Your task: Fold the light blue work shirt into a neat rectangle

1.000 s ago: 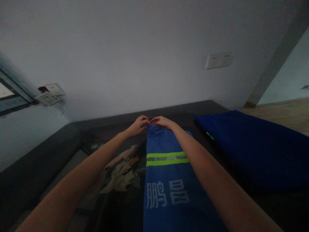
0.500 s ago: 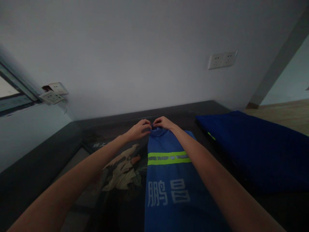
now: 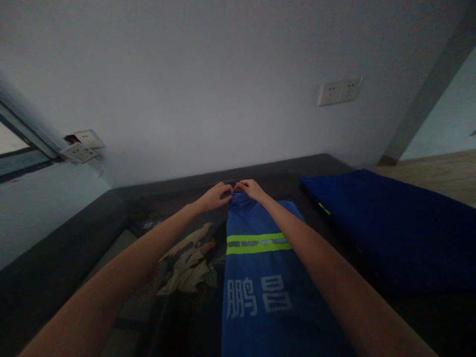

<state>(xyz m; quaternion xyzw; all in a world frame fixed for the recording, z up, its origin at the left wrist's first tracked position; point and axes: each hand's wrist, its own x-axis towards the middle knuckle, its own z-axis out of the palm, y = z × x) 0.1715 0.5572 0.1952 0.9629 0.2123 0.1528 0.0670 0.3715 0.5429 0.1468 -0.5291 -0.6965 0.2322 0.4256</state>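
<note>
A blue work jacket (image 3: 256, 267) with a yellow-green reflective stripe and pale printed characters lies folded lengthwise in front of me, its collar at the far end. My left hand (image 3: 216, 196) pinches the left side of the collar (image 3: 240, 197). Close beside it, my right hand (image 3: 250, 189) is closed on the collar's top edge. The fingertips of both hands almost meet there. My right forearm passes over the jacket and hides part of its right side.
To the right lies another folded blue garment (image 3: 386, 228). The dark surface (image 3: 148, 203) bears a printed leaf-like picture (image 3: 189, 267) at left. Behind it rises a pale wall (image 3: 208, 99) with a double socket (image 3: 339, 91); loose sockets (image 3: 84, 146) hang at left.
The collar's top edge is drawn up and flattened between my fingers, where it gaped before. Both hands stay at nearly the same place.
</note>
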